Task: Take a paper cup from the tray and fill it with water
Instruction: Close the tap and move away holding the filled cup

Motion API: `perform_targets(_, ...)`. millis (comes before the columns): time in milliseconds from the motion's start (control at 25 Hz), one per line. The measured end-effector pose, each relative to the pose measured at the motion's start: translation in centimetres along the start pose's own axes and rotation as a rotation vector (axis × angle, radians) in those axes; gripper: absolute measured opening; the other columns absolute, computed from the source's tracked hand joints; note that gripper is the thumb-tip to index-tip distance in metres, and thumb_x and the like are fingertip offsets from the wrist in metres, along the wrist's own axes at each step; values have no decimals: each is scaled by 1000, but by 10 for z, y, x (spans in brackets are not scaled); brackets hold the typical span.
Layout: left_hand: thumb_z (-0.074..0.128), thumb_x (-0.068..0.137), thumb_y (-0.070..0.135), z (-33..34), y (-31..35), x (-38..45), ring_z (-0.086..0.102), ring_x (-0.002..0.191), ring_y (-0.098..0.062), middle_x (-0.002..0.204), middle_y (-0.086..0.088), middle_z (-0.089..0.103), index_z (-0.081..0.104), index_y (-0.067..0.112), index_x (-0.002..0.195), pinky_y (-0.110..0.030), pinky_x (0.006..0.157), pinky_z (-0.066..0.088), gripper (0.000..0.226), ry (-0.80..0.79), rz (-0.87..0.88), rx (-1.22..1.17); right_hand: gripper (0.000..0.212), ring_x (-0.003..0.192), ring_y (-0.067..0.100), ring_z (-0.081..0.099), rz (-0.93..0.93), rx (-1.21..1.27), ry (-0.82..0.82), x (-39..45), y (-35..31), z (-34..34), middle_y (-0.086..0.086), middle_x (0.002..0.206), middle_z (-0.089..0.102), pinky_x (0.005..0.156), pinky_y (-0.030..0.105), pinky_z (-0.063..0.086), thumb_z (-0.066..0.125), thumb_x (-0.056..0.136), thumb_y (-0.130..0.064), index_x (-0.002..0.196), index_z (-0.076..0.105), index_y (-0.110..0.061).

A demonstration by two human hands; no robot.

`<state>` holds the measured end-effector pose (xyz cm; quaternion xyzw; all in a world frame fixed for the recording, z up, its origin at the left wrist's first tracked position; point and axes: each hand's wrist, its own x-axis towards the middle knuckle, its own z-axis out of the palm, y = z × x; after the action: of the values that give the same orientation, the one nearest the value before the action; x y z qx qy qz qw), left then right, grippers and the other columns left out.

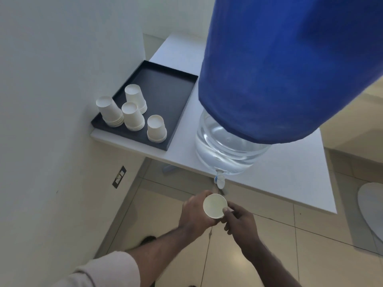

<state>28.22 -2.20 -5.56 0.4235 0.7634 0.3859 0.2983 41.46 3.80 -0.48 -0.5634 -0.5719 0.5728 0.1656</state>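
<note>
In the head view, your two hands meet low in the centre of the frame, just below the tap point(220, 181) of the water jug point(228, 146). Your left hand point(195, 212) comes in from the lower left, forearm bare past a pale sleeve point(103, 272), and wraps around the side of the paper cup point(215, 205), fingers curled under and behind it. Your right hand point(240, 221) reaches in from the lower right and pinches the cup's near rim, the thumb point(226, 210) pressed onto the edge. So both hands are closed on the one cup, which stands upright with its mouth facing the camera; you cannot tell from here whether any water is in it. The cup is held over the floor tiles point(269, 255), in front of the edge of the white table point(290, 172) and slightly below the tap, not touching it.

In the left middle of the frame, the dark tray point(165, 90) sits on the table against the wall. Four stacks of upturned cups point(132, 117) stand in its near half. A blue cover point(279, 69) drapes the top of the jug, filling the upper right.
</note>
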Motion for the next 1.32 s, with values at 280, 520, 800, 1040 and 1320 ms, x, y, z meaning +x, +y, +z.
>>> perform_targets(280,87,52,67,9,52,-13,64,91,-1,98,19,71,60,38,107,-31,75,56,67,-60,117,34,34,46,17,44,-23,67,24,-21,-15,-50,3,50,59,41,23,37,50,88,1,96,75,-20)
perform_targets(520,97,48,43,36,115,0,59,98,-5,108,15,57,59,33,111,-32,84,54,73,-100,189,48,40,43,17,43,-67,122,96,-30,-34,-112,2,48,59,40,22,34,46,83,6,90,76,-19)
perform_targets(800,99,52,26,69,173,31,59,87,-3,108,3,56,63,18,115,-11,72,48,72,-94,186,-20,38,43,17,46,-73,175,215,-16,-60,-169,8,50,60,40,25,37,48,83,5,87,72,-24)
perform_targets(1040,95,57,19,95,195,72,62,91,-13,111,0,58,63,17,117,-33,80,58,68,-152,227,28,30,46,20,49,-8,293,276,18,-56,-193,13,56,59,44,28,41,49,88,1,106,67,-16)
perform_targets(1320,88,65,12,123,199,111,64,94,-17,113,2,57,61,19,122,-33,83,57,64,-222,209,37,28,49,23,50,48,369,322,64,-48,-209,14,59,56,50,32,46,50,93,-3,115,65,-14)
